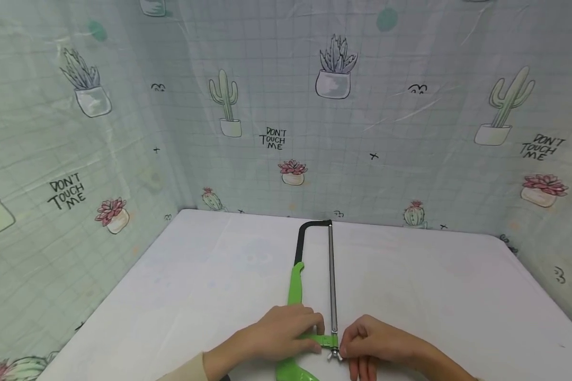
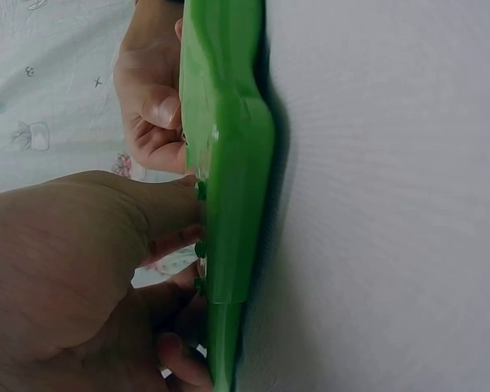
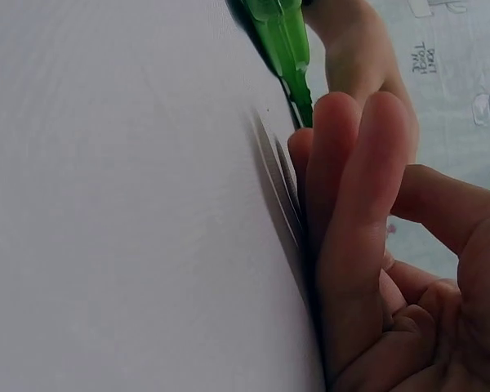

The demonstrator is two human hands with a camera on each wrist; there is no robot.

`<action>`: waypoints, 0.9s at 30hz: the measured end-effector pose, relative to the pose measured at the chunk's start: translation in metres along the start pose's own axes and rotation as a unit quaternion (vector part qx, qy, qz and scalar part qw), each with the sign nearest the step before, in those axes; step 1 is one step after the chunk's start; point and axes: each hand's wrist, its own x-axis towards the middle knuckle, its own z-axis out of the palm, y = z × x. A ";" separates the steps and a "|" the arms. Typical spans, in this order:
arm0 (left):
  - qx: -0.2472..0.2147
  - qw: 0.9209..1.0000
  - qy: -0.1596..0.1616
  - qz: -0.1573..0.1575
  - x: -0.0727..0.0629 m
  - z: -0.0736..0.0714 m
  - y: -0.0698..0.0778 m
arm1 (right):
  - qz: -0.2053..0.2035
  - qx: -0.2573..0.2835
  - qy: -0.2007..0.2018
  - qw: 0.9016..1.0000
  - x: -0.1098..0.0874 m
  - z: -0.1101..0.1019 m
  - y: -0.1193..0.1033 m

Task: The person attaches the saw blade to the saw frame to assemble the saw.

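Note:
A hacksaw [image 1: 295, 286] lies flat on the table, its black front frame pointing away from me and its blade [image 1: 332, 275] on the right side. My left hand [image 1: 281, 330] lies across the green rear part, thumb and fingers gripping around the short crosspiece. In the left wrist view the green handle [image 2: 233, 163] rests along the tabletop beside that hand. At the blade's near end, my right hand [image 1: 383, 338] pinches a small metal wing nut [image 1: 333, 355] with thumb and forefinger. Its other fingers [image 3: 363, 180] extend low over the table, hiding the nut in the right wrist view.
The white table [image 1: 438, 296] extends to both sides of the saw. Behind it and at the sides hangs a pale curtain [image 1: 352, 132] printed with cacti and potted plants.

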 end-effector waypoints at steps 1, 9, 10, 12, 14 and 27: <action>0.001 1.000 0.001 0.001 0.001 0.000 0.000 | -0.004 -0.001 0.001 1.000 0.000 0.000 0.000; 0.000 1.000 -0.001 -0.004 0.004 -0.004 0.002 | -0.019 -0.006 0.002 1.000 -0.001 -0.001 0.000; 0.000 1.000 -0.002 -0.003 0.004 -0.004 0.003 | -0.018 -0.006 0.001 1.000 -0.001 -0.001 0.000; -0.001 1.000 -0.004 -0.003 0.003 -0.004 0.003 | -0.016 -0.007 0.000 1.000 -0.002 -0.001 0.002; -0.002 1.000 -0.006 -0.005 0.003 -0.003 0.004 | -0.014 -0.007 -0.004 1.000 -0.002 -0.001 0.002; 0.008 1.000 0.010 0.002 0.000 -0.001 0.004 | -0.019 -0.040 0.005 0.999 -0.003 0.003 0.001</action>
